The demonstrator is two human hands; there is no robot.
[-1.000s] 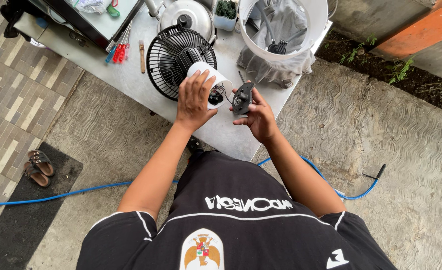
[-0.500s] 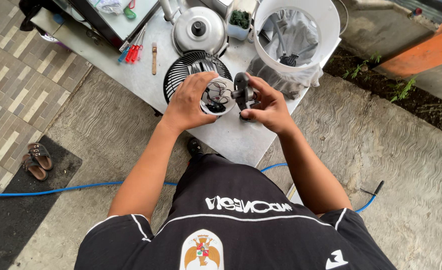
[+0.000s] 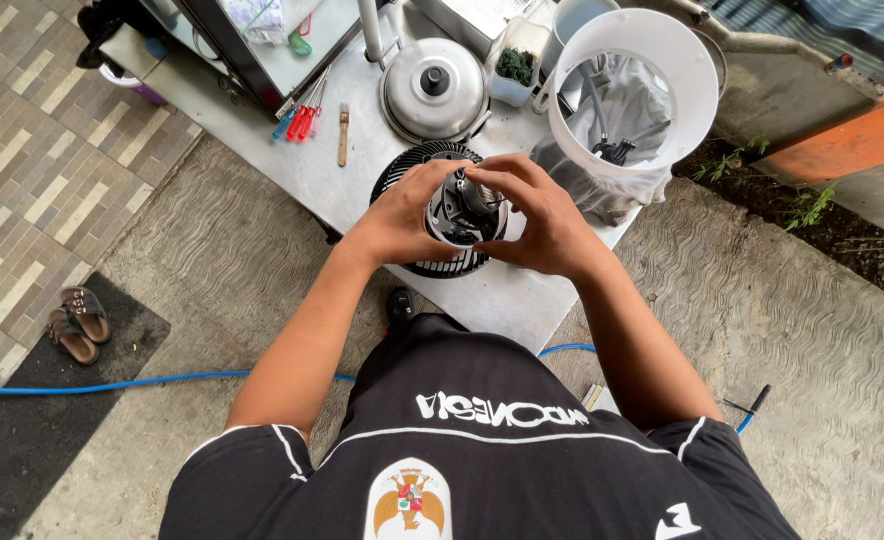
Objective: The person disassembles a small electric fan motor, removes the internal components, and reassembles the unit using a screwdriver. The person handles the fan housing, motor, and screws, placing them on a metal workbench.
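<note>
— Which way does the part point?

— I see the white fan motor housing [image 3: 459, 212] held over the black fan grille [image 3: 414, 168] on the grey worktable [image 3: 507, 298]. Its open round end faces up at me, so its axis runs roughly toward the camera.

— And the grip?

— My left hand [image 3: 402, 215] wraps closed around the housing's left wall. My right hand [image 3: 534, 218] cups the right side, its fingers [image 3: 492, 180] curled over the top rim.

— What differs from half a second ago?

— Both hands have closed in; the dark piece my right hand held beside the housing now sits at its opening.

— Room to move?

— The white plastic tub [image 3: 630, 92] stands just right of my right hand, the metal pot lid [image 3: 433, 88] just beyond the grille. The table's near edge lies close below my wrists, with bare surface between.
</note>
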